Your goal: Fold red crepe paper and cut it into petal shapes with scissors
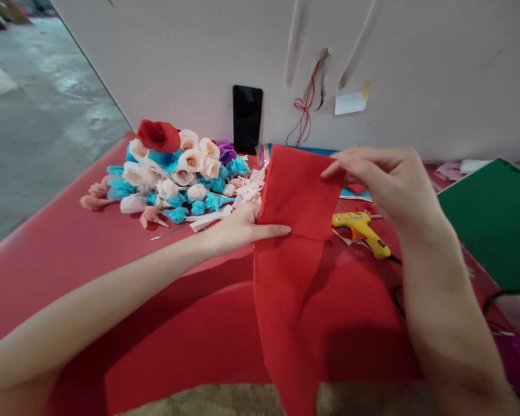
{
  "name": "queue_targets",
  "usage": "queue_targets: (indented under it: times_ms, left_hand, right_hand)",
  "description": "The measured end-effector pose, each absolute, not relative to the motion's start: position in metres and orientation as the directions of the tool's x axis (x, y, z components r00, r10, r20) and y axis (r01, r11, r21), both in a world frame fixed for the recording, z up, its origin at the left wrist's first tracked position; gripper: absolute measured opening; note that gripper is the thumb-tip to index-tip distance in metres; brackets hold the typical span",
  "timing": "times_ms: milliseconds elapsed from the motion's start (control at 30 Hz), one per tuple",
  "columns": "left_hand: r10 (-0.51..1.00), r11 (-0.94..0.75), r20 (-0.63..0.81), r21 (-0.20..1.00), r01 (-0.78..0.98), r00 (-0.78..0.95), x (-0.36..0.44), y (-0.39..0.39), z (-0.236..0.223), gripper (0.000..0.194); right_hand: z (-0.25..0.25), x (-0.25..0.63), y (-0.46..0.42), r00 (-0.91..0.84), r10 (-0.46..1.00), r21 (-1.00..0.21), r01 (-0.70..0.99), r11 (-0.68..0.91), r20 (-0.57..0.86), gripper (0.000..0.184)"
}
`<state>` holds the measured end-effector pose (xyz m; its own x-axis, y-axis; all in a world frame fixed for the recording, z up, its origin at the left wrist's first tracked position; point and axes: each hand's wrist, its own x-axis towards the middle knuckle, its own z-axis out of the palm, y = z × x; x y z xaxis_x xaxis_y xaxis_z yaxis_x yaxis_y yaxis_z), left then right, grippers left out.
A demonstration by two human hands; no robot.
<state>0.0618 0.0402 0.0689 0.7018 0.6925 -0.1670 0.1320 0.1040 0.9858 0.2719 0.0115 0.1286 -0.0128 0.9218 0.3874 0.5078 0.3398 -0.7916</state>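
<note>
Forearms [125,312] are framing red paper [303,193], left hand [242,227] and right hand [387,179] firmly pinching its edges, presumably for flatness.

I lose the red sheet [301,190] below (the bottom edge crops it). It partly hides the left hand [245,226].

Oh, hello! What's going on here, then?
A person is holding up a long strip of red paper over a red table. The left hand grips its left edge, thumb across the front, while the right hand pinches the upper right corner. Paper flowers in white, blue, pink, purple and red are heaped to the left. A yellow glue gun lies on the table, untouched.
</note>
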Motion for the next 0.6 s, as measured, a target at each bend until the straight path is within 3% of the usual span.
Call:
queue_targets:
  times_ms: [133, 233, 300, 367, 433, 600]
  left_hand:
    - [0.749, 0.107, -0.062, 0.994, -0.029, 0.66, 0.06, 0.038, 0.072, 0.03]
    - [0.774, 0.085, 0.047, 0.98, -0.177, 0.631, 0.059, 0.034, 0.08, 0.022]
    - [0.788, 0.044, 0.106, 0.973, -0.227, 0.606, 0.058, 0.032, 0.085, 0.021]
    - [0.801, -0.001, 0.128, 0.977, -0.213, 0.584, 0.057, 0.031, 0.088, 0.022]
    - [0.812, -0.039, 0.124, 0.987, -0.159, 0.57, 0.057, 0.029, 0.089, 0.025]
    - [0.812, -0.079, 0.123, 0.992, -0.103, 0.571, 0.055, 0.028, 0.088, 0.029]
  right_hand:
    - [0.13, 0.272, 0.012, 0.018, 0.931, -0.891, 0.298, 0.343, 0.364, 0.021]
    - [0.134, 0.268, 0.005, -0.12, 0.969, -0.915, 0.323, 0.243, 0.216, 0.033]
    - [0.137, 0.264, -0.003, -0.213, 0.965, -0.898, 0.378, 0.226, 0.153, 0.026]
    - [0.14, 0.259, -0.011, -0.281, 0.95, -0.875, 0.417, 0.246, 0.134, 0.013]
    - [0.142, 0.254, -0.018, -0.303, 0.943, -0.866, 0.425, 0.264, 0.139, 0.012]
    - [0.145, 0.25, -0.023, -0.219, 0.964, -0.853, 0.463, 0.239, 0.151, 0.008]
